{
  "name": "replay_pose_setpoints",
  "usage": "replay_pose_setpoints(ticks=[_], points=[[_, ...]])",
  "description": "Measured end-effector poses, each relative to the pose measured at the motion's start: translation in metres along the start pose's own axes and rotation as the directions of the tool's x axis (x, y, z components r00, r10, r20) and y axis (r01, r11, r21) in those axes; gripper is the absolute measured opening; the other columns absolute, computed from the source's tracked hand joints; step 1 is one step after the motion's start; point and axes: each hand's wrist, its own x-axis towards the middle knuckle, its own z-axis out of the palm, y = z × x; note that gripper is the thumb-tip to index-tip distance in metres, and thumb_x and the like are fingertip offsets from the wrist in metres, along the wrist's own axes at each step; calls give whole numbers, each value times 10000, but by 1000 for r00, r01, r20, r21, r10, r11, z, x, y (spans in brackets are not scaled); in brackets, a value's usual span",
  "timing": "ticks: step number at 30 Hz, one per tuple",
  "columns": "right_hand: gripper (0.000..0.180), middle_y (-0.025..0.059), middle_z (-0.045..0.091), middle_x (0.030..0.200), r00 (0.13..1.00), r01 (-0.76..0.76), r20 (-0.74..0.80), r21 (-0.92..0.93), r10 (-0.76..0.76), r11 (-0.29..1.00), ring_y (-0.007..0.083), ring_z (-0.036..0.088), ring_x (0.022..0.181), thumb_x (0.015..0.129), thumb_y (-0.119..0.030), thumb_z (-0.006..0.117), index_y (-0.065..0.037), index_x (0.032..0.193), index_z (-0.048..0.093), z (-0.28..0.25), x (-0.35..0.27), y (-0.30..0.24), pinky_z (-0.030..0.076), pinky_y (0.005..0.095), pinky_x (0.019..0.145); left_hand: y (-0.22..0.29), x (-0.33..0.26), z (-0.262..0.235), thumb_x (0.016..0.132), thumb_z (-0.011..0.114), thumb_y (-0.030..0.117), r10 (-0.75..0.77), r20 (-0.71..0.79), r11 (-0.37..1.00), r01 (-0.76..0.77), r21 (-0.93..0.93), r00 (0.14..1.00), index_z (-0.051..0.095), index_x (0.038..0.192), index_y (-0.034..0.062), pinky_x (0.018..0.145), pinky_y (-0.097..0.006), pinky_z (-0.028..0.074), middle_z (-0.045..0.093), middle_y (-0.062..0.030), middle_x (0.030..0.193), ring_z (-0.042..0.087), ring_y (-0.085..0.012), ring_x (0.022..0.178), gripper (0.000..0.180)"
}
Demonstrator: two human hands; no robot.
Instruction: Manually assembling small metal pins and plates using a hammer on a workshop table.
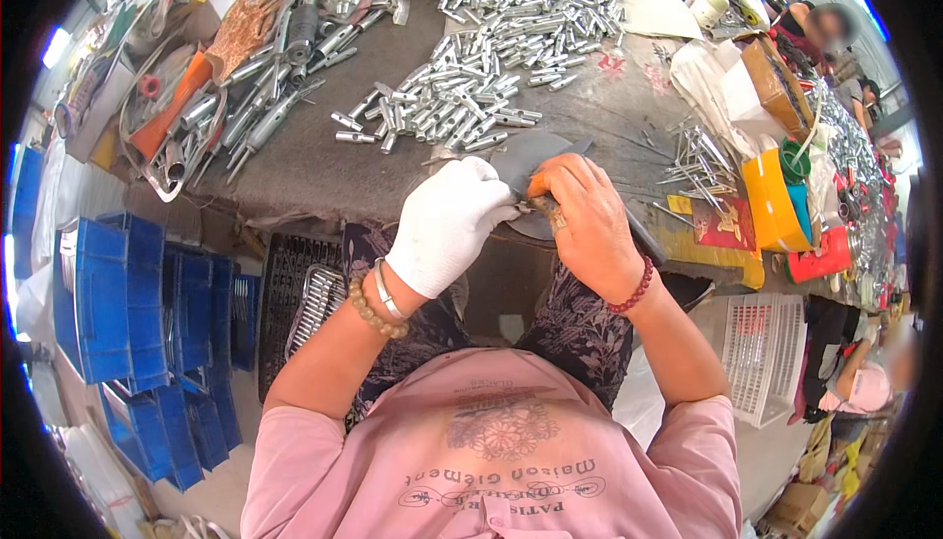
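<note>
My left hand [447, 220], in a white glove, and my bare right hand [589, 220] meet at the front edge of the workbench. The left fingers are pinched together; what they hold is too small to make out. Orange covers show on some right fingertips, which are closed on something small that I cannot name. Behind and under the fingers lies a dark grey flat piece [535, 158] with a curved edge. Just beyond my hands spreads a large pile of silvery metal tubes [452, 97], several with holes or slots.
Left on the bench are tools, an orange-handled item [177, 112] and a speckled glove [253, 28]. Thin metal pins [702, 166] and a yellow box [776, 200] lie right. Blue bins [118, 298] stand lower left, a white plastic basket [758, 352] lower right. Other people are at far right.
</note>
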Motion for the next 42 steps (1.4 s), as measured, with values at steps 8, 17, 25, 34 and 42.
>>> replay_pose_setpoints(ticks=[8, 17, 25, 34, 42], points=[[261, 141, 609, 1097, 999, 43, 4, -115, -43, 992, 370, 607, 1042, 807, 50, 641, -24, 1057, 649, -2, 4, -7, 495, 465, 931, 1, -1, 1, 816, 834, 143, -21, -17, 1000, 20, -19, 1000, 754, 946, 100, 844, -391, 562, 678, -73, 974, 685, -290, 951, 159], [385, 114, 661, 1084, 1000, 28, 9, -151, -27, 988, 331, 653, 1039, 832, 11, 687, -55, 1211, 703, -21, 0, -11, 517, 439, 928, 0, -1, 3, 821, 841, 152, -30, -13, 999, 30, -31, 999, 762, 954, 93, 844, -387, 562, 680, -71, 971, 684, -286, 951, 166], [600, 135, 667, 1086, 950, -305, -49, -358, 308, 883, 378, 649, 1026, 800, 26, 751, -77, 1385, 664, -51, -41, 11, 534, 476, 899, 2, 2, -5, 848, 836, 116, -33, 20, 995, 35, -90, 999, 783, 994, 85, 830, -386, 548, 679, -76, 970, 674, -290, 926, 159], [561, 122, 641, 1061, 970, -101, -232, -89, 78, 991, 326, 713, 873, 841, 72, 690, -130, 1363, 730, -53, -48, -32, 585, 415, 723, -2, 4, -1, 823, 846, 100, -4, 6, 995, 4, -104, 1000, 766, 944, 89, 808, -394, 549, 667, -76, 926, 668, -294, 898, 145], [623, 126, 627, 1075, 983, -172, -70, -45, 169, 984, 350, 687, 841, 847, 51, 656, -140, 1440, 687, -45, -50, -23, 588, 448, 747, -2, 4, -1, 833, 842, 144, -25, 18, 995, 27, -98, 1000, 766, 928, 100, 805, -406, 548, 665, -71, 928, 664, -290, 905, 130]])
